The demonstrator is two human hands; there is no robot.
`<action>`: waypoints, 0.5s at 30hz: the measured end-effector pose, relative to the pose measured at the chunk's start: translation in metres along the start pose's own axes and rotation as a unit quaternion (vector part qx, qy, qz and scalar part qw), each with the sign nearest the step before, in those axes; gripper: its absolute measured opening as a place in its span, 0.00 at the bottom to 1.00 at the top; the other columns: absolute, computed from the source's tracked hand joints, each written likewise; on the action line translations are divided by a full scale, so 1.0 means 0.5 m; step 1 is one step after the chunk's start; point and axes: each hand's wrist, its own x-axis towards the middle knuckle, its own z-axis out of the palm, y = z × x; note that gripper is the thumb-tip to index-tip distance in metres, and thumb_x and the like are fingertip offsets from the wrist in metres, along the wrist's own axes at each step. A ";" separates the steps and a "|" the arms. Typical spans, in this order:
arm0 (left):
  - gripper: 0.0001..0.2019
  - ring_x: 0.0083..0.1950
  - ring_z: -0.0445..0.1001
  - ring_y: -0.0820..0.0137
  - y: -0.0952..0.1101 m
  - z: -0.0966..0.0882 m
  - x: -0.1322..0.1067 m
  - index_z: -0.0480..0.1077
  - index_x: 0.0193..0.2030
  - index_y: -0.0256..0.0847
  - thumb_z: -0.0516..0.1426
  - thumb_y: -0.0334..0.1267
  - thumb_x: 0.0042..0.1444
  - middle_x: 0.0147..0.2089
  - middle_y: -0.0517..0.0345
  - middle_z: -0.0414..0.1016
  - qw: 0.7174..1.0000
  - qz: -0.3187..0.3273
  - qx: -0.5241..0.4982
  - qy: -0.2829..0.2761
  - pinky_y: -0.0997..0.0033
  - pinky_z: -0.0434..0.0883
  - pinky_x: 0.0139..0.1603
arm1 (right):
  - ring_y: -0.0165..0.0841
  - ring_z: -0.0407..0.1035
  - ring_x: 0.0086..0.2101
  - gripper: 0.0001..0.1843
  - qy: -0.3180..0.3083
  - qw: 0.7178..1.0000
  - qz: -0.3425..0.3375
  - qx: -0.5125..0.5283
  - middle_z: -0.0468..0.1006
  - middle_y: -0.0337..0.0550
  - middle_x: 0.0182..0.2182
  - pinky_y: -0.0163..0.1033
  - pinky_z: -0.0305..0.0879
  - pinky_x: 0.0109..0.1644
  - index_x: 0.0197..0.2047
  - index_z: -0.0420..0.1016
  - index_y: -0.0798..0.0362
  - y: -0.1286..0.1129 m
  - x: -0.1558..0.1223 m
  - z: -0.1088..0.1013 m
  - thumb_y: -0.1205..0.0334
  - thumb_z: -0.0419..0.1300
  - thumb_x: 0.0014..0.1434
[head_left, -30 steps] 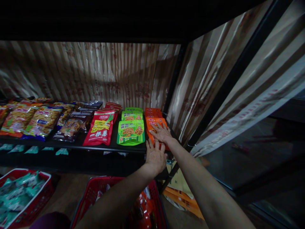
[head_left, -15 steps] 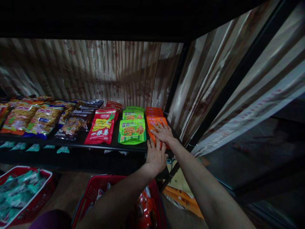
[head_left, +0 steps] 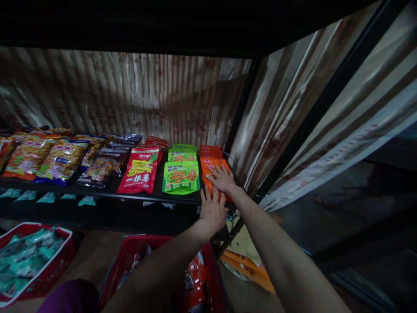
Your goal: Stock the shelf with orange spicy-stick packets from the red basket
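Both my hands rest on the front orange snack bag (head_left: 211, 164) at the right end of the black shelf (head_left: 182, 199). My left hand (head_left: 213, 210) lies over its lower edge with fingers spread. Higher up on the bag's right side, my right hand (head_left: 222, 179) is laid flat, fingers stretched out. Between them the hands cover much of the bag's front. More orange bags stand in a row behind it. Just left is a row of green snack bags (head_left: 180, 177), then a red snack bag (head_left: 139, 169) with a yellow picture.
Brown snack bags (head_left: 99, 167) and noodle-like snack bags (head_left: 63, 161) fill the shelf's left part. Below stand a red basket (head_left: 119, 256) with packets and another basket (head_left: 65, 256) of teal packets. A dark post (head_left: 243, 108) and a striped curtain (head_left: 163, 95) bound the shelf.
The view has shifted very slightly. Both hands stay on the orange bag in nearly the same pose, and the bags on the shelf keep their places.
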 end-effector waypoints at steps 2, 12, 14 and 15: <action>0.28 0.68 0.44 0.44 0.000 0.001 0.000 0.54 0.64 0.33 0.47 0.43 0.58 0.67 0.36 0.50 1.000 0.005 -0.007 0.001 0.40 0.44 0.64 | 0.43 0.33 0.65 0.32 0.042 0.999 -0.013 0.013 0.46 0.44 0.67 0.55 0.34 0.65 0.65 0.51 0.44 0.001 -0.009 0.000 0.42 0.40 0.62; 0.18 0.65 0.54 0.57 -0.033 0.019 -0.109 0.66 0.53 0.32 0.46 0.34 0.58 0.58 0.41 0.65 0.980 0.124 -0.067 0.141 0.54 0.57 0.63 | 0.35 0.67 0.51 0.21 0.330 0.906 -0.116 0.239 0.76 0.49 0.48 0.46 0.61 0.57 0.49 0.73 0.54 -0.080 -0.181 0.013 0.56 0.44 0.64; 0.15 0.60 0.60 0.60 -0.052 0.050 -0.171 0.69 0.47 0.35 0.46 0.34 0.58 0.52 0.44 0.69 0.986 0.118 -0.090 0.074 0.58 0.62 0.59 | 0.34 0.70 0.47 0.18 0.324 0.896 -0.133 0.273 0.78 0.48 0.44 0.44 0.63 0.55 0.46 0.74 0.53 -0.115 -0.239 0.039 0.58 0.46 0.63; 0.14 0.58 0.63 0.60 -0.064 0.071 -0.206 0.70 0.45 0.36 0.46 0.34 0.58 0.50 0.44 0.70 0.990 0.099 -0.098 0.012 0.59 0.64 0.57 | 0.34 0.70 0.46 0.17 0.307 0.895 -0.143 0.291 0.78 0.47 0.43 0.43 0.64 0.54 0.45 0.74 0.53 -0.133 -0.266 0.057 0.58 0.47 0.63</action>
